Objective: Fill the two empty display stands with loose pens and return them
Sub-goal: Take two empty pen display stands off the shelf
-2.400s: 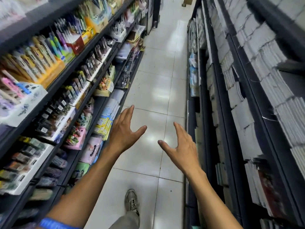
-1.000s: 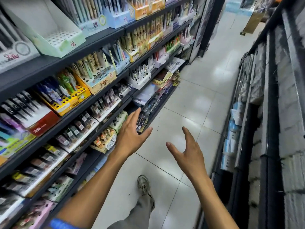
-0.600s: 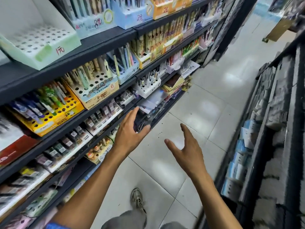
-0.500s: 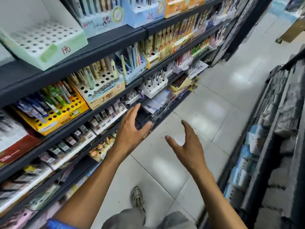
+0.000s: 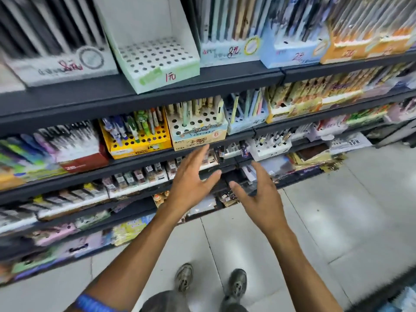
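Observation:
An empty pale green and white display stand with rows of holes sits on the upper shelf, no pens in it. Below it a cream stand marked 6 holds only a few pens, with many holes bare. My left hand is stretched out with straight fingers in front of the shelf under that cream stand. My right hand is also spread, a little to the right and lower. Neither hand holds or touches anything.
Dark shelves carry many filled pen stands: a yellow one, a blue one, orange ones. Small packaged goods line the lower shelves. The tiled aisle floor and my shoes lie below.
The view has swung left from looking down the aisle to facing the pen shelves. Both hands stay spread and have come closer to the shelf front.

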Available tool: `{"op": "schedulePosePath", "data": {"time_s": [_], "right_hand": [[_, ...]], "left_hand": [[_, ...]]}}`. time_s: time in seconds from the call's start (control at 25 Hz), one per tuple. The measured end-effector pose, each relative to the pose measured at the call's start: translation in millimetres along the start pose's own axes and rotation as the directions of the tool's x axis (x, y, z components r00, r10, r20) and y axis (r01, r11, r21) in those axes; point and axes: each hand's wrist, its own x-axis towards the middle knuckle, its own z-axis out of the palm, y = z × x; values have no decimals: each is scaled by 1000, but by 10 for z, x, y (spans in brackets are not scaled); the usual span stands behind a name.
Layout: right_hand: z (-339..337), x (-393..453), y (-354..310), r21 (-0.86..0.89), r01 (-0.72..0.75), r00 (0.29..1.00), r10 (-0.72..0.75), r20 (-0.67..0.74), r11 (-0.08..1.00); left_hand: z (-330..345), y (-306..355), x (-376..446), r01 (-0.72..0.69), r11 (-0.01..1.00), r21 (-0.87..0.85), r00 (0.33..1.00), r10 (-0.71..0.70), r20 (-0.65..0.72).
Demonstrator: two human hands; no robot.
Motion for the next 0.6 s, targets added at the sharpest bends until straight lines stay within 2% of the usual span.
{"op": "schedulePosePath", "data": {"time_s": [0.16,0.28,0.44,0.6], "right_hand": [[-202,235,7,17,119,987,-120,108,993],[-387,358,-41,11,206,963,-205,174,979],[-624,587,-307,57,325,927,-330,177,944],[-771,850,-823,89,432,881,-441,172,897]], "left_hand": [[-34,295,-74,59,996,61,987,-49,-155],[-77,513,-112,115,993,16,957,-106,-271],[-335,828,-75,79,997,-4,884,-72,-461],[-821,1098,35,72,997,43,816,-34,-578]]}}
